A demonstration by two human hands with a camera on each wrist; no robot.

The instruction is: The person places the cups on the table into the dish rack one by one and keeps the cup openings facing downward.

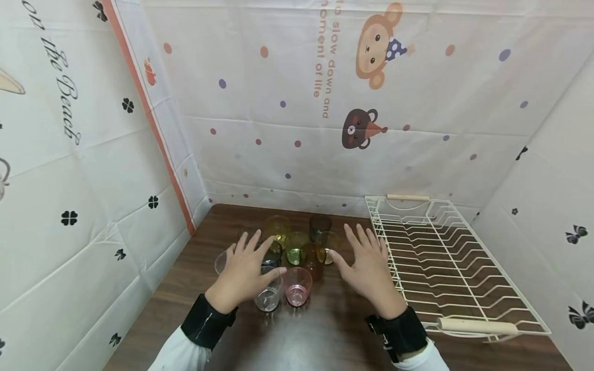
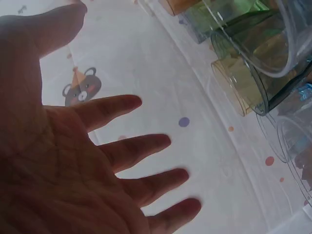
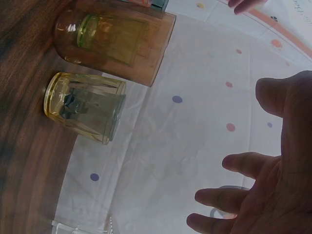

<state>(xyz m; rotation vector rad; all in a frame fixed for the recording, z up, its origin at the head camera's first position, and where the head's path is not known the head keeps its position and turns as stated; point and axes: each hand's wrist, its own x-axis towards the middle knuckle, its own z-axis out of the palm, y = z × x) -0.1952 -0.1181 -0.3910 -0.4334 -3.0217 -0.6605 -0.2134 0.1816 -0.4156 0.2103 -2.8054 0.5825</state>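
Several coloured drinking glasses stand grouped on the wooden table. My left hand (image 1: 243, 273) is spread above the left side of the group, fingers apart and holding nothing, partly covering a dark glass (image 1: 275, 254) and a clear glass (image 1: 268, 299). A pink glass (image 1: 297, 287) stands at the front, with a brown glass (image 1: 313, 263) behind it to the right. Farther back are a green glass (image 1: 294, 249), a yellow glass (image 1: 277, 225) and a blackish glass (image 1: 320, 225). My right hand (image 1: 368, 265), also spread and holding nothing, hovers right of a pale yellow glass (image 3: 83, 108).
A white wire dish rack (image 1: 447, 247) with wooden handles stands on the right of the brown table (image 1: 278, 342), close beside my right hand. Printed cloth (image 1: 260, 103) hangs behind the table and along both sides.
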